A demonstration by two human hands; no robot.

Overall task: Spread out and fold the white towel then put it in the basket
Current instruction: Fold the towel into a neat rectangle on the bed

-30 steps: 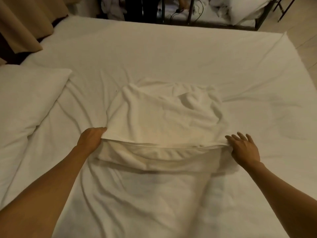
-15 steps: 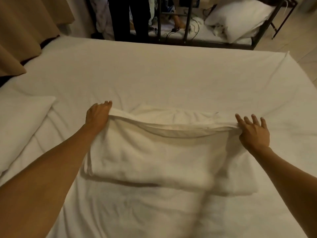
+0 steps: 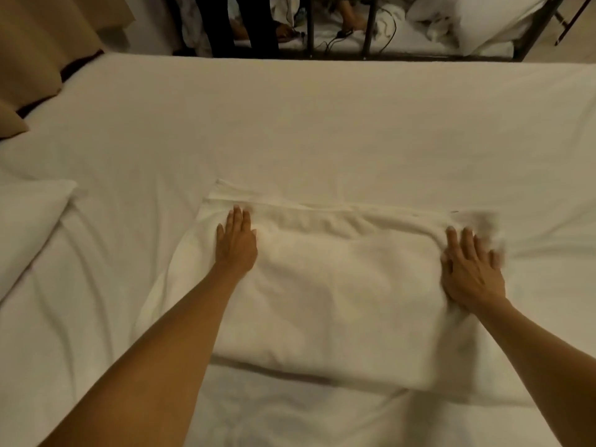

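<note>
The white towel point(image 3: 342, 295) lies folded into a wide rectangle on the bed's white sheet point(image 3: 322, 130). My left hand point(image 3: 237, 241) rests flat, palm down, on the towel's far left part with fingers pointing away from me. Flat on the towel's far right corner lies my right hand point(image 3: 472, 271), fingers spread and slightly blurred. Neither hand grips the cloth. No basket is in view.
A white pillow point(image 3: 25, 227) lies at the left edge of the bed. Beige curtains point(image 3: 42, 46) hang at the top left. Beyond the bed's far edge stand a metal frame point(image 3: 371, 27) with cables, bedding, and a person's dark legs point(image 3: 248, 24).
Both hands carried the towel's near edge away from me over the far part, let go of it, and now lie flat on the folded towel.
</note>
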